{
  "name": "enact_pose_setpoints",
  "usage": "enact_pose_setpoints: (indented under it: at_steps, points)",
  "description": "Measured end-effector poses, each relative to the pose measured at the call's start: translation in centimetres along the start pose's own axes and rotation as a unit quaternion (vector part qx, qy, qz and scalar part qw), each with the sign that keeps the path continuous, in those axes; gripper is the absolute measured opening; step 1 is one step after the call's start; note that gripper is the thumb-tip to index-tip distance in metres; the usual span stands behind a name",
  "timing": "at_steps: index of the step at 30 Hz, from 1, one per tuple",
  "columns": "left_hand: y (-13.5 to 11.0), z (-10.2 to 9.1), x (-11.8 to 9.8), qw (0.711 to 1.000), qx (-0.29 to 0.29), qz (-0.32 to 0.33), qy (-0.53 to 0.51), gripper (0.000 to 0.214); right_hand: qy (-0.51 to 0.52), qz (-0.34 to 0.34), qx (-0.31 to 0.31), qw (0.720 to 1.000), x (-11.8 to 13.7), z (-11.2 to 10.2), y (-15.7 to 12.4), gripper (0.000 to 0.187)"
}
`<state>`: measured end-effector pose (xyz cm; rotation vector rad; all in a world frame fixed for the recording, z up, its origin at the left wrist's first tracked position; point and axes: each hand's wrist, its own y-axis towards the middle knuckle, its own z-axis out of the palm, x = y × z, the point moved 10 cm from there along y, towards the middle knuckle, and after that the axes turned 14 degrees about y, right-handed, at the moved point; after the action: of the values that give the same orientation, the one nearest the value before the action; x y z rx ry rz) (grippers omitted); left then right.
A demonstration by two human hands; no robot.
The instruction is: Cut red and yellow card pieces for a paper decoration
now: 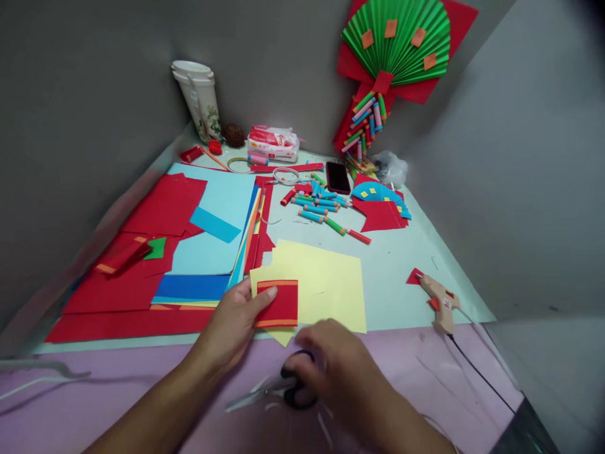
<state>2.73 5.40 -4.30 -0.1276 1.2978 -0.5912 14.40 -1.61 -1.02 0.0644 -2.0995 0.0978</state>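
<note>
My left hand (234,325) pinches a small red paper rectangle (282,304) with orange strips along its top and bottom edges, thumb on top of it. The rectangle lies over a pale yellow sheet (326,284). My right hand (338,372), blurred by motion, is over a pair of scissors (278,388) with black handles lying on the pink surface, its fingers at the handle loops. The scissor blades point left.
A stack of red, blue and light-blue paper (189,252) lies to the left. Rolled paper tubes (321,208), a black phone (338,177), a tissue pack (274,144) and a cup (201,101) sit farther back. A glue gun (439,302) rests at right. A green paper fan (397,41) hangs on the wall.
</note>
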Motion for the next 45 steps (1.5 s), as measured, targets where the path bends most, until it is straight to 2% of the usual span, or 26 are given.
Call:
enact_pose_setpoints:
  at_steps: [1,3,5,8,11,15,18,20,22,23,25,27,28,30,32,35,39,45]
  points:
    - [0.0,0.2,0.1,1.0,0.003,0.0,0.003,0.048,0.051,0.041,-0.045,0.997,-1.0,-1.2,0.6,0.018]
    - [0.0,0.5,0.2,1.0,0.01,-0.005,0.01,0.048,0.16,0.098,-0.073,0.98,-2.6,-1.8,1.8,0.027]
    - [0.0,0.6,0.2,1.0,0.011,-0.004,0.013,0.04,0.252,0.126,-0.054,0.958,-3.4,-1.1,2.9,0.021]
    - [0.2,-0.1,0.0,1.0,-0.021,0.001,0.008,0.019,0.328,0.137,-0.039,0.934,-4.1,-0.8,4.1,0.022]
    - [0.6,-1.0,-0.4,0.999,-0.045,0.011,0.002,0.018,0.351,0.135,-0.052,0.925,-4.9,-2.4,4.9,0.027]
    - [0.8,-2.2,-1.1,0.996,-0.082,0.036,0.013,0.028,0.328,0.145,-0.049,0.932,-6.2,-4.2,5.8,0.029]
    - [0.7,-3.2,-2.0,0.988,-0.108,0.077,0.077,0.035,0.311,0.16,-0.026,0.936,-6.7,-3.8,6.3,0.028]
    - [0.4,-3.8,-2.6,0.974,-0.126,0.094,0.164,0.036,0.268,0.155,-0.036,0.95,-6.6,-3.9,6.6,0.027]
    - [0.2,-4.1,-3.3,0.934,-0.138,0.108,0.312,0.033,0.212,0.127,-0.083,0.965,-6.1,-5.1,6.8,0.027]
    - [0.0,-3.8,-3.6,0.897,-0.134,0.114,0.406,0.032,0.196,0.112,-0.108,0.968,-5.9,-5.8,6.8,0.027]
    - [-0.2,-2.7,-3.5,0.795,-0.107,0.118,0.586,0.032,0.2,0.09,-0.137,0.966,-5.6,-7.0,6.7,0.027]
    - [-0.5,-1.6,-2.8,0.694,-0.076,0.106,0.708,0.033,0.228,0.089,-0.117,0.962,-5.7,-7.2,6.7,0.027]
    - [-0.7,-1.2,-2.4,0.658,-0.065,0.1,0.744,0.033,0.241,0.093,-0.093,0.961,-5.8,-6.9,6.6,0.027]
    - [-1.1,-0.4,-2.0,0.611,-0.052,0.098,0.784,0.032,0.261,0.104,-0.036,0.959,-5.9,-5.9,6.4,0.027]
    - [-1.3,0.0,-1.7,0.59,-0.046,0.096,0.8,0.028,0.272,0.114,0.016,0.956,-5.9,-4.6,6.0,0.025]
    - [-1.2,-0.1,-1.6,0.582,-0.044,0.087,0.807,0.025,0.264,0.111,0.055,0.957,-5.7,-3.5,5.6,0.023]
    - [-1.1,-0.1,-1.8,0.587,-0.039,0.086,0.804,0.023,0.256,0.101,0.051,0.96,-5.4,-3.3,5.6,0.02]
    - [-1.3,0.0,-1.6,0.64,-0.022,0.077,0.764,0.017,0.282,0.078,0.064,0.954,-5.3,-2.7,5.6,0.015]
